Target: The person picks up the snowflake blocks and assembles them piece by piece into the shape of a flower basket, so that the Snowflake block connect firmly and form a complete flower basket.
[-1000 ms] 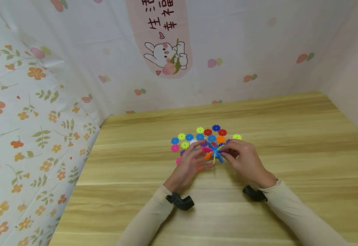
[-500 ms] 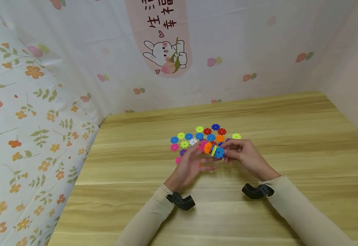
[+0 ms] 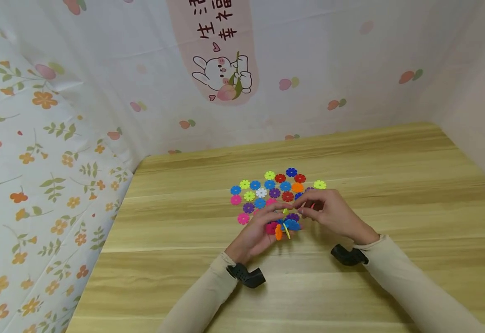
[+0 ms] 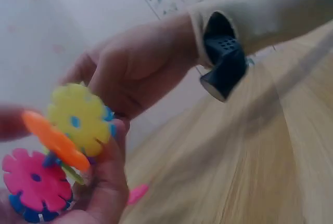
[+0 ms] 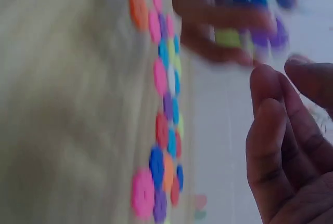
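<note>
My left hand grips a cluster of notched plastic discs joined edge to edge, held above the table. Its discs include a blue one, an orange one, a yellow one and a pink one. My right hand hovers just to the right of the left fingertips, its fingers bent loosely. In the right wrist view, a gap shows between the right thumb and fingers, with nothing seen in it. Part of the cluster is covered by the left fingers.
Several loose notched discs lie flat behind the hands, such as a white one, a red one and a pink one. They rest on a wood-grain table. Patterned cloth hangs at the back and left.
The disc cluster has moved down toward the table's front and turned in my left hand. My right fingers, at the cluster earlier, are now apart from it.
</note>
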A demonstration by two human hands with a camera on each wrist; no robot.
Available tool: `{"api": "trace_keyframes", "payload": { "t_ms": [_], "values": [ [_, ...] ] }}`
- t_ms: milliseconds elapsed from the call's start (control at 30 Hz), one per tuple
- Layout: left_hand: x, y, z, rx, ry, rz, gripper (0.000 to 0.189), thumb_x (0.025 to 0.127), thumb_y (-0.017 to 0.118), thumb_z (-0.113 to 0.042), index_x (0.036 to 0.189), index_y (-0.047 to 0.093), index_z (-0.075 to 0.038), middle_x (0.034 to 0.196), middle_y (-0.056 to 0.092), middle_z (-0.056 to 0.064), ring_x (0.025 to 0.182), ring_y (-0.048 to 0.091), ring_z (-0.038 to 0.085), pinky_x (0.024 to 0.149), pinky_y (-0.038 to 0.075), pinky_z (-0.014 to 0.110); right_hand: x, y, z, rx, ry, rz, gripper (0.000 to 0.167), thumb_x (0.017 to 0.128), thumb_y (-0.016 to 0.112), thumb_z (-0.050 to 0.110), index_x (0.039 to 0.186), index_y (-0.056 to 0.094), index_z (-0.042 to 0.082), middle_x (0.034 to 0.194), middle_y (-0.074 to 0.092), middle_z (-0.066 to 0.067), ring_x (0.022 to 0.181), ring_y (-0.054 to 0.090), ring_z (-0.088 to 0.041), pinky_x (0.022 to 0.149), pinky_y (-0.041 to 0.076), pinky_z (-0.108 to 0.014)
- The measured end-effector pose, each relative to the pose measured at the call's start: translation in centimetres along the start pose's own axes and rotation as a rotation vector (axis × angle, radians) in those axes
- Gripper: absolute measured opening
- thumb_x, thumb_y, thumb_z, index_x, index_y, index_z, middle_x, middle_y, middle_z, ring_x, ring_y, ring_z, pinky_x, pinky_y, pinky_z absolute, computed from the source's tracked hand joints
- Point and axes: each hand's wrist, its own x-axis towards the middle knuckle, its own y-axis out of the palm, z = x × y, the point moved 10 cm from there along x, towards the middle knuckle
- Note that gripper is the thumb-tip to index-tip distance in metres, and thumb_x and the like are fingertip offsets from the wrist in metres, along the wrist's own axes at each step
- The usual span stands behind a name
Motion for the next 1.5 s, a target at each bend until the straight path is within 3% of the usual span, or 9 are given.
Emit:
{"api": "trace_keyframes", "payload": {
  "t_ms": [167, 300, 367, 533, 767, 1033, 1233, 1367, 1500],
  "values": [
    [-0.4, -0.4, -0.4, 0.05, 0.059, -0.026, 0.029, 0.101, 0.048, -0.002, 0.13, 0.052, -0.006, 0.14, 0.042, 0.024, 0.107, 0.063, 0.022, 0.094, 0.054, 0.041, 0.6, -1.9, -2.9, -0.223, 0.094, 0.018, 0.014, 0.086, 0.071, -0.002, 0.099, 0.072, 0.002, 0.099, 0.071, -0.013, 0.074, 0.065, -0.02, 0.065, 0.054, -0.03],
    [-0.7, -0.2, -0.7, 0.041, 0.082, -0.009, 0.025, 0.101, 0.049, 0.002, 0.124, 0.055, -0.005, 0.125, 0.048, 0.014, 0.114, 0.061, 0.03, 0.098, 0.048, 0.055, 1.2, -1.5, -4.4, -0.474, 0.091, 0.094, 0.023, 0.08, 0.078, 0.003, 0.101, 0.071, -0.003, 0.096, 0.068, -0.013, 0.074, 0.058, -0.018, 0.069, 0.053, -0.036],
    [-0.7, -0.2, -0.8, 0.052, 0.087, -0.007, 0.022, 0.1, 0.049, 0.002, 0.119, 0.057, -0.005, 0.122, 0.049, 0.01, 0.116, 0.061, 0.03, 0.098, 0.048, 0.054, 1.5, -0.9, -4.6, -0.565, 0.073, 0.12, 0.028, 0.079, 0.08, 0.008, 0.102, 0.071, -0.004, 0.093, 0.066, -0.011, 0.074, 0.054, -0.019, 0.07, 0.052, -0.038],
    [-0.7, 0.3, -1.1, 0.09, 0.103, 0.007, 0.024, 0.099, 0.052, 0.002, 0.122, 0.056, -0.003, 0.123, 0.05, 0.009, 0.114, 0.064, 0.029, 0.097, 0.05, 0.05, 2.1, -0.3, -4.4, -0.628, 0.053, 0.112, 0.027, 0.078, 0.08, 0.006, 0.102, 0.071, -0.004, 0.092, 0.067, -0.012, 0.079, 0.06, -0.024, 0.076, 0.055, -0.044],
    [-0.7, 0.5, -1.5, 0.078, 0.126, 0.009, 0.027, 0.099, 0.051, 0.002, 0.125, 0.053, -0.004, 0.122, 0.051, 0.01, 0.11, 0.066, 0.027, 0.093, 0.055, 0.041, 2.5, 0.3, -4.6, -0.557, 0.092, 0.149, 0.031, 0.077, 0.077, -0.002, 0.107, 0.069, -0.004, 0.098, 0.07, -0.014, 0.087, 0.062, -0.029, 0.086, 0.054, -0.049],
    [-0.5, 0.3, -1.5, 0.0, 0.102, -0.016, 0.022, 0.1, 0.049, -0.004, 0.122, 0.055, -0.007, 0.143, 0.031, 0.017, 0.102, 0.069, 0.024, 0.094, 0.054, 0.039, 1.5, 0.8, -4.3, -0.332, 0.101, 0.209, 0.009, 0.09, 0.066, -0.001, 0.091, 0.071, 0.007, 0.075, 0.059, 0.0, 0.066, 0.049, -0.014, 0.058, 0.044, -0.027],
    [-0.4, 0.3, -1.4, 0.029, 0.091, -0.01, 0.03, 0.101, 0.05, -0.007, 0.13, 0.049, 0.001, 0.14, 0.038, 0.013, 0.1, 0.07, 0.023, 0.098, 0.053, 0.038, 0.9, 0.2, -1.7, -0.057, 0.096, 0.107, 0.015, 0.095, 0.059, -0.001, 0.105, 0.069, 0.003, 0.075, 0.065, -0.011, 0.057, 0.06, -0.024, 0.054, 0.051, -0.028],
    [-0.4, 0.1, -1.2, 0.071, 0.088, -0.003, 0.027, 0.101, 0.051, -0.008, 0.128, 0.051, -0.004, 0.156, 0.019, 0.012, 0.102, 0.07, 0.023, 0.097, 0.052, 0.035, 0.8, 0.0, 0.0, 0.002, 0.063, 0.046, 0.016, 0.094, 0.061, -0.001, 0.108, 0.066, 0.002, 0.074, 0.065, -0.011, 0.058, 0.06, -0.031, 0.053, 0.049, -0.027],
    [-0.3, 0.0, -1.0, 0.113, 0.092, -0.002, 0.025, 0.101, 0.051, -0.006, 0.126, 0.054, -0.008, 0.155, 0.021, 0.011, 0.106, 0.069, 0.026, 0.099, 0.051, 0.04, 0.7, 0.2, 0.7, -0.003, 0.054, 0.011, 0.012, 0.092, 0.064, -0.001, 0.104, 0.064, 0.002, 0.072, 0.065, -0.009, 0.055, 0.058, -0.025, 0.051, 0.049, -0.025]
  ]
}}
